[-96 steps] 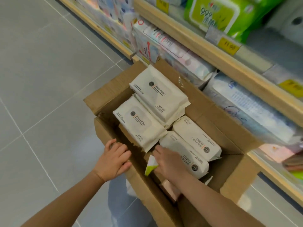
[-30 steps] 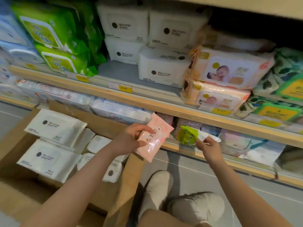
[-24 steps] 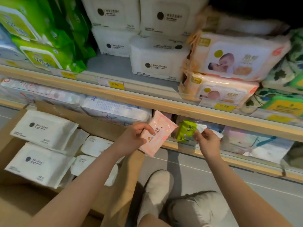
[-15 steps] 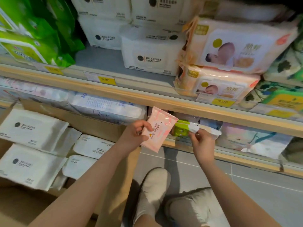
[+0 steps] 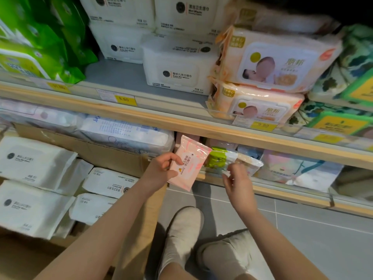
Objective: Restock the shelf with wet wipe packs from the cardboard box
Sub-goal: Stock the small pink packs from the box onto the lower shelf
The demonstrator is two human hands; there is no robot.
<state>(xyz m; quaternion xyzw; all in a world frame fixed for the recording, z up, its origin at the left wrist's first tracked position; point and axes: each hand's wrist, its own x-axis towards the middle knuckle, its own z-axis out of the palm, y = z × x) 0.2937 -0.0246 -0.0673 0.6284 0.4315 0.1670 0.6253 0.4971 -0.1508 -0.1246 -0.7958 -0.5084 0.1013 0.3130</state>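
My left hand (image 5: 161,171) grips a small pink wet wipe pack (image 5: 188,161), held tilted in front of the bottom shelf (image 5: 282,191). My right hand (image 5: 237,183) pinches the near end of a small green and white wet wipe pack (image 5: 217,159), which lies just inside the bottom shelf's front edge, to the right of the pink pack. At the left stands the open cardboard box (image 5: 113,156), with several white wet wipe packs (image 5: 34,158) lying flat inside.
Above, a wooden shelf rail (image 5: 161,120) with yellow price tags carries white packs (image 5: 177,71), green packs (image 5: 40,47) and pink baby-wipe packs (image 5: 272,63). The bottom shelf holds pale packs (image 5: 125,134) on both sides. My shoes (image 5: 183,235) rest on the grey tile floor.
My right hand has carried the green pack forward onto the bottom shelf's edge. My left hand has kept the pink pack and drifted slightly toward the shelf. The view has moved closer.
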